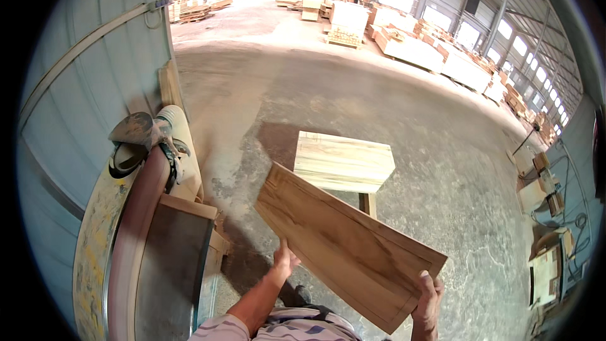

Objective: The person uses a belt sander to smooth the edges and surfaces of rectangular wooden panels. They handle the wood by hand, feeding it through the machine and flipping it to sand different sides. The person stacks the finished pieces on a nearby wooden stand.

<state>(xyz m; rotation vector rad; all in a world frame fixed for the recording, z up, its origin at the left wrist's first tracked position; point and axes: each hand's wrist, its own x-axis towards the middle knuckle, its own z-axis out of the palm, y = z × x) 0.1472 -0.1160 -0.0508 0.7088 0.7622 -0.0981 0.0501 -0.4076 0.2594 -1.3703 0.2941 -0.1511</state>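
Observation:
A brown wooden panel (341, 240) with dark grain is held tilted in front of my body, sloping down to the right. My right hand (428, 297) grips its right end, thumb on the upper face and fingers hidden beneath. Along the near edge, toward the left end, my left hand (286, 261) supports the panel, with its fingers partly hidden. Just beyond lies a paler wooden panel (344, 159) on a low wooden support (368, 204), partly covered from view by the held panel.
At my left stands a belt sander with a reddish belt (142, 221) and a dark metal table (169, 265), beside a corrugated metal wall (95, 88). Stacked lumber (410, 47) lines the far hall. Cables and equipment (546, 271) sit along the right wall.

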